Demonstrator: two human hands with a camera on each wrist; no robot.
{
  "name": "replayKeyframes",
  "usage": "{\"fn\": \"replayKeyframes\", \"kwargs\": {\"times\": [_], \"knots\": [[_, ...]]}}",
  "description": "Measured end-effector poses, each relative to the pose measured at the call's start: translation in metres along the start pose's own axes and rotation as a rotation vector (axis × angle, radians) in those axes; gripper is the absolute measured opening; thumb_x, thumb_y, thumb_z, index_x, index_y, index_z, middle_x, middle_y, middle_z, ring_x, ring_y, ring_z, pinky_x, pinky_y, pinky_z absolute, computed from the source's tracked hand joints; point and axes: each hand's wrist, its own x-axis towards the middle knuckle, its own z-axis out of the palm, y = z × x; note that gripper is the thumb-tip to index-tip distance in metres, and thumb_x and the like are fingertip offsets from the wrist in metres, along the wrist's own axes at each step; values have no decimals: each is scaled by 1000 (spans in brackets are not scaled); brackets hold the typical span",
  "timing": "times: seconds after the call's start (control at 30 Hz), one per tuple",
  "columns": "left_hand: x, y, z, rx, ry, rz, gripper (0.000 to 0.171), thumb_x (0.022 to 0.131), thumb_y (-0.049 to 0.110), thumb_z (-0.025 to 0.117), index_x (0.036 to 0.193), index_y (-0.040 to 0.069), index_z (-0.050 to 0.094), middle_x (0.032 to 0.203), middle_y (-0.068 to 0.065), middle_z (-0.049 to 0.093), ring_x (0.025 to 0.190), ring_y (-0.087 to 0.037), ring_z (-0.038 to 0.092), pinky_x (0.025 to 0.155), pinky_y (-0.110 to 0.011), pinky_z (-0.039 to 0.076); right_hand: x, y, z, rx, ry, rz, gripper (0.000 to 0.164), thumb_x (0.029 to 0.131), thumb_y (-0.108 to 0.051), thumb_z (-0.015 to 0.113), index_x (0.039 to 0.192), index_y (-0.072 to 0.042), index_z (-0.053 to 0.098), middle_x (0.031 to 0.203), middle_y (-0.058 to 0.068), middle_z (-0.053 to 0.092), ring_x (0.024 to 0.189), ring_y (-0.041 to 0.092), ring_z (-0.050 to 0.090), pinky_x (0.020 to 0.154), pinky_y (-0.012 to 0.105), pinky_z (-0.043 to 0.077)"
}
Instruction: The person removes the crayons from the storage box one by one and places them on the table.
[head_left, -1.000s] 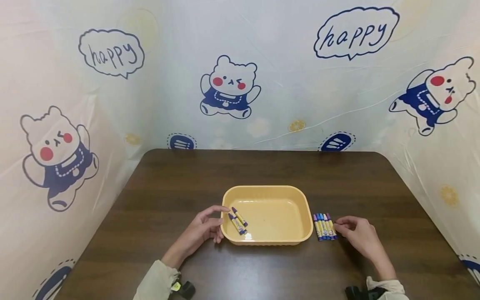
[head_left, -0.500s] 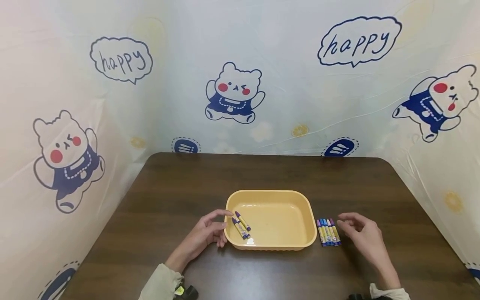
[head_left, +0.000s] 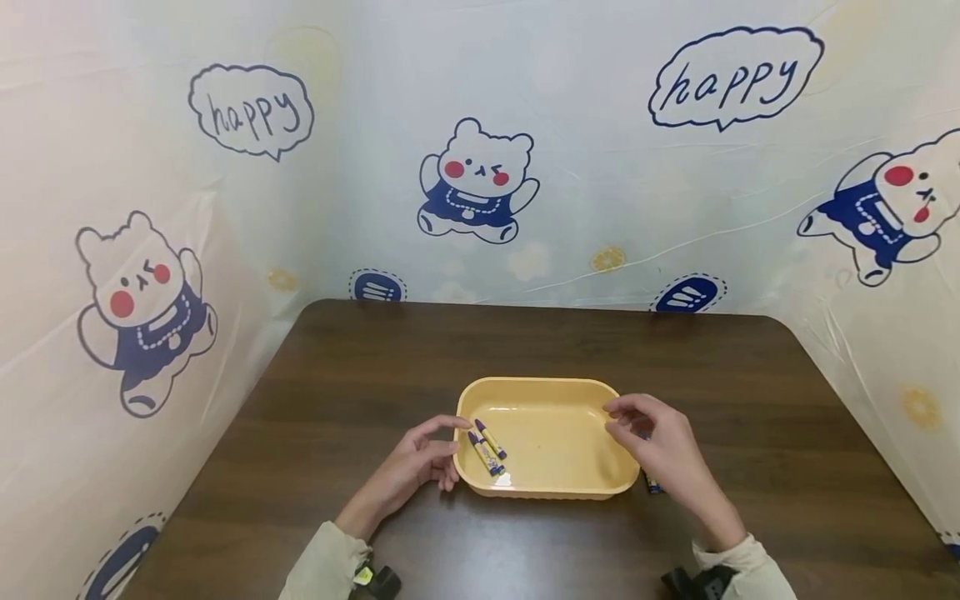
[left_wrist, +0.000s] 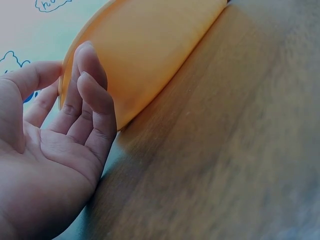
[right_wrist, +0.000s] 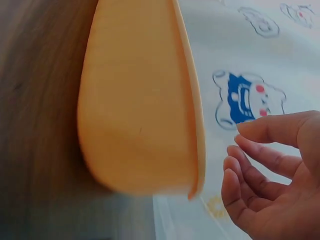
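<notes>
A yellow plastic tray (head_left: 547, 497) stands on the brown table. My left hand (head_left: 420, 462) is at its left end, index finger over the rim and thumb against the outside; in the left wrist view, this hand (left_wrist: 60, 135) holds the rim. Crayons (head_left: 486, 454) with yellow wrappers and purple tips lie inside the tray near that hand. My right hand (head_left: 660, 442) hovers over the tray's right rim, thumb and index slightly apart. Nothing shows between the fingers of this hand (right_wrist: 272, 175) in the right wrist view. It mostly hides the row of crayons (head_left: 654, 484) beside the tray.
The dark wooden table (head_left: 375, 350) reaches back to a pale curtain (head_left: 360, 167) printed with bears and "happy" bubbles, which also hangs on both sides. Dark devices (head_left: 384, 582) are strapped at both wrists.
My right hand has left the crayon row, first drawing slightly away from it, then moving left over the tray's right rim. My left hand stays at the tray; the head view has shifted slightly.
</notes>
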Motion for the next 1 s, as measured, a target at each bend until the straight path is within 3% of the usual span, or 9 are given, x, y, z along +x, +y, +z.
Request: {"fn": "replayKeyframes", "kwargs": {"times": [0.17, 0.5, 0.7, 0.87, 1.0], "knots": [[2, 0, 1, 2, -9, 12, 45, 101, 15, 57, 140, -4, 44, 74, -8, 66, 61, -17, 62, 56, -28, 53, 16, -11, 21, -3, -56, -29, 20, 83, -3, 79, 102, -5, 72, 94, 5, 69, 84, 17, 61, 73, 33, 57], [-1, -1, 0, -7, -2, 11, 45, 101, 14, 56, 140, -5, 43, 74, -8, 67, 61, -17, 63, 56, -28, 53, 38, -36, 69, 13, -214, -81, 16, 84, -3, 77, 100, -2, 72, 91, 6, 70, 81, 14, 63, 70, 27, 55], [1, -1, 1, -10, -6, 0, 41, 102, 15, 55, 139, -1, 46, 73, -7, 67, 61, -17, 63, 57, -28, 54, 47, -48, 91, 32, -224, -157, 12, 83, 0, 73, 95, 1, 71, 84, 4, 69, 75, 14, 64, 66, 26, 55], [2, -1, 2, -10, -6, -1, 40, 102, 14, 54, 139, -1, 46, 73, -7, 66, 61, -16, 62, 58, -29, 55, 48, -52, 109, -5, -215, -143, 10, 81, -1, 73, 90, 0, 70, 78, 3, 68, 70, 13, 62, 64, 24, 52], [2, -1, 2, -10, 6, -8, 40, 102, 16, 55, 139, 1, 47, 72, -6, 66, 62, -16, 63, 58, -29, 55, 44, -52, 126, -74, -264, -100, 13, 81, -6, 75, 92, -1, 70, 77, 1, 64, 69, 13, 58, 62, 24, 48]]}}
